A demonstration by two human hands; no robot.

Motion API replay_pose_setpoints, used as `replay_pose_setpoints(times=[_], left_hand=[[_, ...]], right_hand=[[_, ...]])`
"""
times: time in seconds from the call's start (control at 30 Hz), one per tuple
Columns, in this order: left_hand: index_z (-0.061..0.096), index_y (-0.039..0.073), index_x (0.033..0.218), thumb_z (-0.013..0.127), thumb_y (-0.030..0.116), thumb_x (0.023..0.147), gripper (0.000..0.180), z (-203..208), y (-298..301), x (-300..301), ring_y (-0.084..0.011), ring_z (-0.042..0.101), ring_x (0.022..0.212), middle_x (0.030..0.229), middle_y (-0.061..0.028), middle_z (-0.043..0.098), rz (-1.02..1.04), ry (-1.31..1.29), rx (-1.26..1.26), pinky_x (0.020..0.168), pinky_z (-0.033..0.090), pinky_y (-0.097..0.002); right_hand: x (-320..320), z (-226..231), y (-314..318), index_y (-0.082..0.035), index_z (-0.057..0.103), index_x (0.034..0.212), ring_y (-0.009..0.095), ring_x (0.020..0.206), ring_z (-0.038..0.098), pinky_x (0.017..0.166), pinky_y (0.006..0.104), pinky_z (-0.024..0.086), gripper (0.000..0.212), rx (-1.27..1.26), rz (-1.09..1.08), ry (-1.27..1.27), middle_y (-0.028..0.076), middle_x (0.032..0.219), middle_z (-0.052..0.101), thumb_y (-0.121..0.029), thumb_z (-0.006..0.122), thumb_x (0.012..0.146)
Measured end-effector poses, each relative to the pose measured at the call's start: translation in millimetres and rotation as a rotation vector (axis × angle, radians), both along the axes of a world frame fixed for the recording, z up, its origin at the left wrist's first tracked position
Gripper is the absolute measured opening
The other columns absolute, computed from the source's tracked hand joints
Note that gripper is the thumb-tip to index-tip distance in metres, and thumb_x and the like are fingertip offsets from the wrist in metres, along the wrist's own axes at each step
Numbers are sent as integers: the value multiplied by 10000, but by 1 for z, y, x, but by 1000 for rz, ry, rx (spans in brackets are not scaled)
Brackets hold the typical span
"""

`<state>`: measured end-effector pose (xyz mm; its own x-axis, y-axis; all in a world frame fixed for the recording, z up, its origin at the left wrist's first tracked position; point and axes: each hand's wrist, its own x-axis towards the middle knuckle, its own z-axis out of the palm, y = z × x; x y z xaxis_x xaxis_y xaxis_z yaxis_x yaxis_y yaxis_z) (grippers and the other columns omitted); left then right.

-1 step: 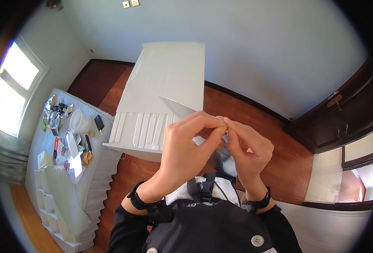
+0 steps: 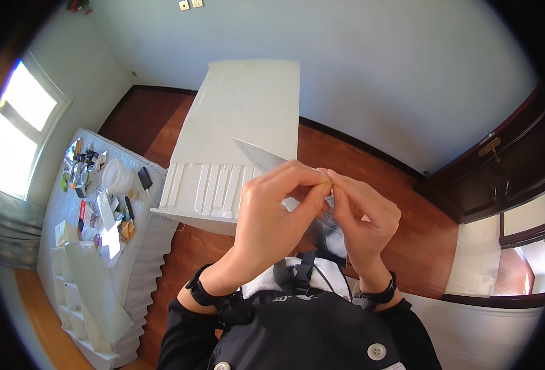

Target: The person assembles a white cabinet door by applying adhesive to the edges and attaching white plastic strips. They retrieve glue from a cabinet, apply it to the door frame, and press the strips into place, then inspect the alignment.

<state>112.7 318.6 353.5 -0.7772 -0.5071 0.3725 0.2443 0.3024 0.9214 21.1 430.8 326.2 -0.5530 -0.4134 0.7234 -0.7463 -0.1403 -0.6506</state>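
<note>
In front of my chest, my left hand (image 2: 275, 216) and my right hand (image 2: 366, 219) meet at the fingertips. Thumb and index finger of each are pinched together. Whatever lies in the pinch is too small or too hidden to name. A thin pale sheet with a pointed corner (image 2: 254, 153) juts out behind my left knuckles; whether my fingers touch it, I cannot tell. Beyond lies a white table (image 2: 241, 105), with several narrow white strips (image 2: 214, 188) side by side along its near end. Beneath my hands, a crumpled shiny grey-white thing (image 2: 333, 237) shows partly.
To the left, a bed-like surface (image 2: 146, 246) with a pale ruffled cover bears a white tub (image 2: 117, 177), a black box (image 2: 144, 179), several small tools and a white compartmented rack (image 2: 75, 302). A dark wooden door (image 2: 488, 166) stands at right, above a reddish wooden floor (image 2: 408, 228).
</note>
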Motion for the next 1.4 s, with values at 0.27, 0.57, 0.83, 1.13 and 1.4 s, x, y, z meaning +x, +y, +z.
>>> replay_pose_setpoints(times=[0.27,0.57,0.83,1.13,1.4], left_hand=[[644,-38,856,602,-48,843,44,-3,1,-3,-125,658,701,820,-62,639,-15,-21,4,631,514,-223],[639,-39,868,629,-34,822,48,-13,-2,-8,-175,673,681,798,-108,659,16,-9,-61,616,523,-264],[649,-29,864,636,-29,820,45,-12,0,-9,-178,685,706,805,-102,668,12,-35,-20,627,522,-257],[672,-25,856,640,-35,820,49,-11,1,-9,-153,683,723,820,-84,675,38,-16,-30,646,533,-237],[666,-22,847,636,-37,818,45,-14,2,-12,-133,677,719,819,-70,671,68,13,-62,646,528,-226]], right_hand=[[-6,-3,-5,-17,714,971,133,703,670,622,214,526,245,-37,8,-15,90,861,712,98,670,758],[-10,4,4,30,707,963,105,744,643,650,203,508,177,89,89,-128,95,900,716,86,614,822],[-6,-4,3,17,708,954,75,735,630,670,198,517,135,-22,166,-538,55,844,701,27,616,855],[-3,-3,5,63,681,1020,109,845,636,729,201,501,170,16,171,-505,115,993,702,33,585,883],[-5,-5,0,15,706,989,116,800,666,720,241,547,189,29,72,-236,93,946,713,68,612,833]])
